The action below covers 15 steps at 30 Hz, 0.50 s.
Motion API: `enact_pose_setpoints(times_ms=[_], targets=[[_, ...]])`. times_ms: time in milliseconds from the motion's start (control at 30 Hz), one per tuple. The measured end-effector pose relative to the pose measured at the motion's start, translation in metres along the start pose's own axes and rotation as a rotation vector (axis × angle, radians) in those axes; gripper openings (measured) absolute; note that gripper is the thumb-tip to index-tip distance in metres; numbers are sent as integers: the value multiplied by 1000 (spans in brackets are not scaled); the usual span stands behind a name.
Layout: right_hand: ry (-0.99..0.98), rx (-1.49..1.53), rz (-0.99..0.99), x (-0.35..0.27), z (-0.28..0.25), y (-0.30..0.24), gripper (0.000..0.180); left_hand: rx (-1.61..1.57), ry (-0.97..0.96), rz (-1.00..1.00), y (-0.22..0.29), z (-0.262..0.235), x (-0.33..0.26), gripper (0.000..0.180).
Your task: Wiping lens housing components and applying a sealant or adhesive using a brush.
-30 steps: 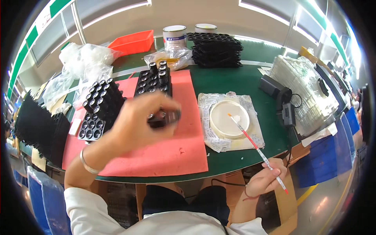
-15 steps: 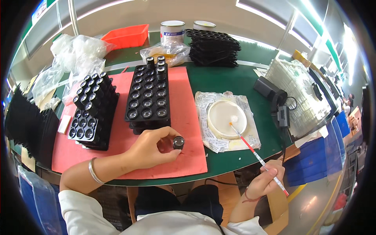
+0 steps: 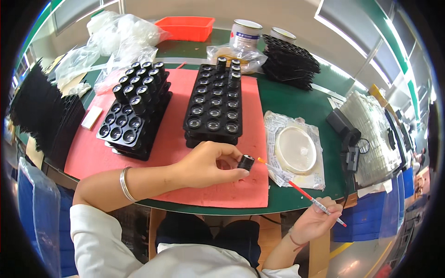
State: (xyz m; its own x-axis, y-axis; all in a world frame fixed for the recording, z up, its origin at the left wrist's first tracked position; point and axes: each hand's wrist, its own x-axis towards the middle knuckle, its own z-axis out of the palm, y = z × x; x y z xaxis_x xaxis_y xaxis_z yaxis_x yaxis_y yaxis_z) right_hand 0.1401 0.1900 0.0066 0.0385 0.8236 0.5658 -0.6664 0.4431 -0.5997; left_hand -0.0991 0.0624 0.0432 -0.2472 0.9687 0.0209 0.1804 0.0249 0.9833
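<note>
Between the thumb and fingers of my left hand (image 3: 211, 163) is a short black cylinder with a glassy end (image 3: 246, 163), like a small lens barrel, tilted over the pink mat (image 3: 222, 193). My right hand (image 3: 317, 219) grips a thin red-and-white paintbrush (image 3: 303, 191) by its rear part. Its orange tip is just right of the cylinder, with a small gap showing. A round white dish (image 3: 293, 140) sits on a paper-covered pad (image 3: 273, 123), right of the mat. Beyond my left hand stands a black tray stack (image 3: 204, 138) filled with similar lens pieces.
Another black tray stack (image 3: 160, 121) with lens pieces stands at left, near a small white block (image 3: 92, 117). Farther back are a red bin (image 3: 187, 30), plastic bags (image 3: 132, 34), cans (image 3: 245, 33) and stacked black trays (image 3: 289, 65). A black corded device (image 3: 347, 134) stands at right.
The brush tip has left the dish and moved left, close to the cylinder. My left hand has tilted the cylinder toward the brush. The whole view has shifted, with things now farther right.
</note>
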Motion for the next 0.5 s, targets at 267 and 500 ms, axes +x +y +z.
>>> enact_pose_setpoints(times_ms=[267, 500], targets=[[-114, -2, 11, -2, -2, 9, 29, -76, -13, -2, -1, -1, 0, 28], [-99, -121, -29, -3, -2, 11, 33, -141, -53, 12, 0, -3, 0, 26]])
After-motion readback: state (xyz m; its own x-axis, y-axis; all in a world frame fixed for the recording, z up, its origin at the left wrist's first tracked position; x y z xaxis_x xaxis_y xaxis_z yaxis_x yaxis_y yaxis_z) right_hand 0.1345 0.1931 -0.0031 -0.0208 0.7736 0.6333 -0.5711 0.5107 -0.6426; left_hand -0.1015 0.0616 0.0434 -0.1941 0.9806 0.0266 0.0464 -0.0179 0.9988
